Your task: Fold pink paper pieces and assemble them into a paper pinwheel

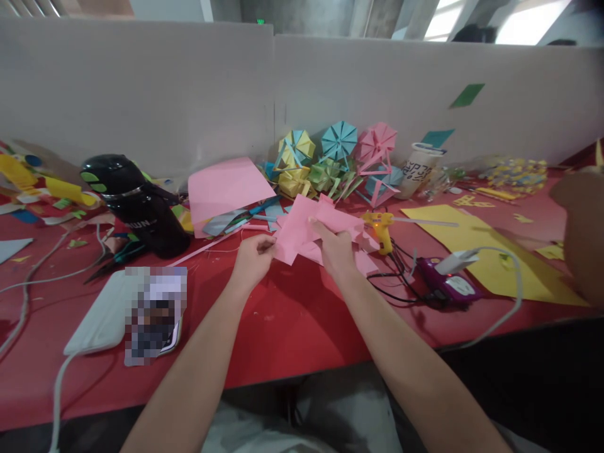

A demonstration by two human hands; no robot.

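A pink sheet of paper (pixel 296 228) is held up over the red table between my two hands. My left hand (pixel 255 255) pinches its lower left edge, fingers closed. With the thumb on top, my right hand (pixel 333 245) grips the sheet's right side; the fingers underneath are hidden. More pink paper pieces (pixel 361 258) lie under and behind my right hand, overlapping so that I cannot separate them. Just to the right lies a yellow glue gun (pixel 380 229). Behind the hands stand several folded paper umbrellas (pixel 340 141) in yellow, blue and pink.
On the left are a black bottle (pixel 141 207), scissors (pixel 113 258), a white power bank (pixel 101 314) and a phone (pixel 155 314). A larger pink sheet (pixel 226 189) leans behind. At right are a purple power strip (pixel 446 283), yellow paper (pixel 500 258), a cup (pixel 418 170) and another person's arm (pixel 582 233).
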